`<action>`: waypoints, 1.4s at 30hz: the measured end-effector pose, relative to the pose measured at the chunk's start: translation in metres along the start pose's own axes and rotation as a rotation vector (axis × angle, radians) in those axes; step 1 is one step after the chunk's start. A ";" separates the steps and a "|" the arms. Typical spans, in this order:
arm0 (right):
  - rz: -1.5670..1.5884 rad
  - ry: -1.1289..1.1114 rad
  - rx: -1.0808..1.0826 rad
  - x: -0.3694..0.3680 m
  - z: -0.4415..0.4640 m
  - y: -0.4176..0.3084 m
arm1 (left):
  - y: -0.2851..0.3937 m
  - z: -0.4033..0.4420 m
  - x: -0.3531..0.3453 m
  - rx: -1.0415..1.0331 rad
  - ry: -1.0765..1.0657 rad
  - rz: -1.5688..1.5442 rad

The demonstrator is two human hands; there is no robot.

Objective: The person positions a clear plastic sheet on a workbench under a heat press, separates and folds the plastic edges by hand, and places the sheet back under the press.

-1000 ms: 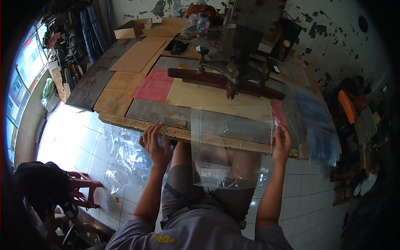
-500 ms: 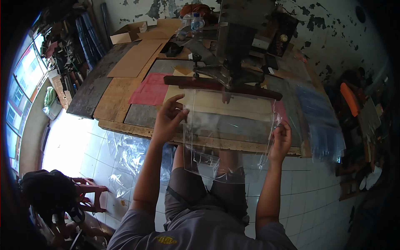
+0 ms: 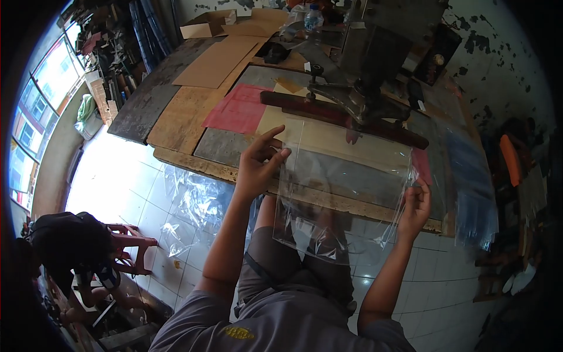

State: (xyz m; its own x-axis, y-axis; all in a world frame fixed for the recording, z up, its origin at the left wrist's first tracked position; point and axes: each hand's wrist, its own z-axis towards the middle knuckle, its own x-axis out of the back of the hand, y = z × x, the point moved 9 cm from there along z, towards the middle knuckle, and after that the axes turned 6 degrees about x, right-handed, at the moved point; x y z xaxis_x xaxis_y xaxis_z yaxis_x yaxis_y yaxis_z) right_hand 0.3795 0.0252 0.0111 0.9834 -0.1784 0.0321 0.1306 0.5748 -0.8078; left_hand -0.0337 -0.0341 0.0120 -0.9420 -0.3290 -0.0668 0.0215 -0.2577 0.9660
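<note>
A clear plastic sheet [image 3: 346, 199] hangs between my hands over the table's front edge, its lower part above my lap. My left hand [image 3: 258, 167] pinches its upper left edge between thumb and fingers. At the right edge, my right hand [image 3: 415, 205] grips the plastic with bent fingers. Just beyond the sheet stands a press with a long dark red bar [image 3: 346, 117]. Under the bar lie a cream sheet [image 3: 328, 141] and a pink sheet [image 3: 237, 108] on a grey plate.
Blue-tinted plastic sheets [image 3: 474, 193] hang over the table's right side. Cardboard [image 3: 217, 61] and a bottle [image 3: 314, 19] are at the back. Crumpled clear plastic [image 3: 199, 199] lies low at the left, near a red stool [image 3: 132, 243] and another person [image 3: 76, 246].
My left hand has come up from the table edge and taken hold of the sheet's left side. My right hand has kept its hold. The camera view has shifted.
</note>
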 end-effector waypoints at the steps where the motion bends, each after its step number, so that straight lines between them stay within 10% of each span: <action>1: -0.014 0.001 -0.006 0.000 0.000 0.000 | 0.000 -0.001 0.000 -0.001 0.003 -0.006; 42: 0.082 -0.017 0.052 0.005 -0.006 -0.002 | -0.002 0.001 -0.007 0.098 0.004 0.005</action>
State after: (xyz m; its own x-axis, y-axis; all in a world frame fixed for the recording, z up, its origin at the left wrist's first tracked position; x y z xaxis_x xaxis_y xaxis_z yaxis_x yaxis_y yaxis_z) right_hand 0.3829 0.0181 0.0096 0.9931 -0.1153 -0.0225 0.0553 0.6278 -0.7764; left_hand -0.0275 -0.0301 0.0105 -0.9407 -0.3335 -0.0625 -0.0068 -0.1655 0.9862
